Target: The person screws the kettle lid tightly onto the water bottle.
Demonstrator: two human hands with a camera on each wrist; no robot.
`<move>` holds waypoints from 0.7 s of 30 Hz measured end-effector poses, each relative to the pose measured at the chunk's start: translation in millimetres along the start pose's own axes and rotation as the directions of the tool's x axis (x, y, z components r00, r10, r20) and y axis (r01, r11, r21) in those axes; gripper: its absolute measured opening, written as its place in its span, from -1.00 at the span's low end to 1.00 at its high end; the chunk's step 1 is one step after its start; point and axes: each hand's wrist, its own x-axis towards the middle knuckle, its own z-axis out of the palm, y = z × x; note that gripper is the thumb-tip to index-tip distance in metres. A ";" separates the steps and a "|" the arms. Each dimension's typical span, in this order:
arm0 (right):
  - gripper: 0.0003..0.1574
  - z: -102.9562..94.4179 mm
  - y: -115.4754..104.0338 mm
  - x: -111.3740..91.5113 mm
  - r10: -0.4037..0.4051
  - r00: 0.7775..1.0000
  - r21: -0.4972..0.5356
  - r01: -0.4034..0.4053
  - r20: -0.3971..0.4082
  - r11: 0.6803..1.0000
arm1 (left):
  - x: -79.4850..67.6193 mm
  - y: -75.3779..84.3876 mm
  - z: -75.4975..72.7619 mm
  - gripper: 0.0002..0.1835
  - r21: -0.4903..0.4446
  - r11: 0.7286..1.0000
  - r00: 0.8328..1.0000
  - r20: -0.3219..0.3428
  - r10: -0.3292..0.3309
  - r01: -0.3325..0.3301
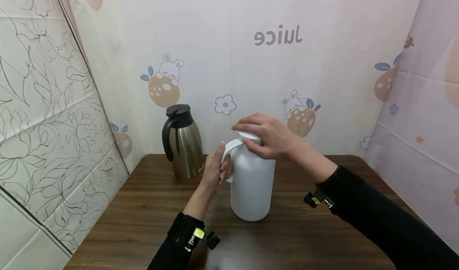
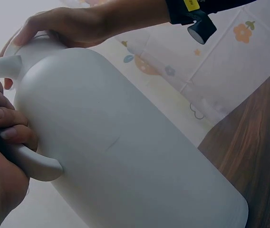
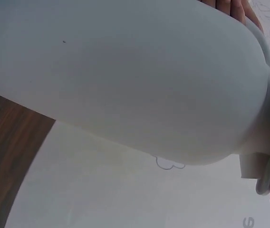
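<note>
A white thermos jug (image 1: 252,190) stands upright on the wooden table. My left hand (image 1: 215,167) grips its curved handle (image 1: 232,145), the thumb lying along the top; in the left wrist view the fingers (image 2: 14,116) curl around it. Over the jug's top, my right hand (image 1: 270,136) holds the white lid (image 1: 250,136), with fingers across it and thumb at the near side. The jug's smooth body (image 3: 139,80) fills most of the right wrist view, where a short spout (image 3: 254,166) shows at the lower right. Most of the lid is hidden beneath the right hand.
A steel thermos jug (image 1: 188,148) with a black lid and handle stands behind and left of the white one. The brown wooden table (image 1: 143,222) ends at a printed cloth backdrop (image 1: 229,63). A flower-patterned panel (image 1: 43,102) rises along the left side.
</note>
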 end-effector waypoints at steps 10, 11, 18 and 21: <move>-0.52 1.6 -24.4 4.4 0.216 0.976 -0.171 -0.216 -0.018 0.961 | -0.4 0.9 0.2 -0.34 0.005 1.000 1.000 -0.008 0.002 -0.002; -0.52 2.0 -26.9 5.5 0.237 0.971 -0.185 -0.237 -0.023 0.954 | -0.4 0.8 0.0 -0.34 0.008 1.000 1.000 -0.010 0.000 0.000; -0.49 5.5 -45.0 13.9 0.390 0.920 -0.290 -0.386 -0.047 0.876 | 0.3 0.0 -1.3 -0.34 0.011 1.000 1.000 -0.007 -0.004 0.004; -0.46 4.1 -50.1 16.8 0.452 0.892 -0.311 -0.432 -0.012 0.846 | 0.5 -0.4 -1.8 -0.34 0.008 1.000 1.000 -0.004 -0.004 0.004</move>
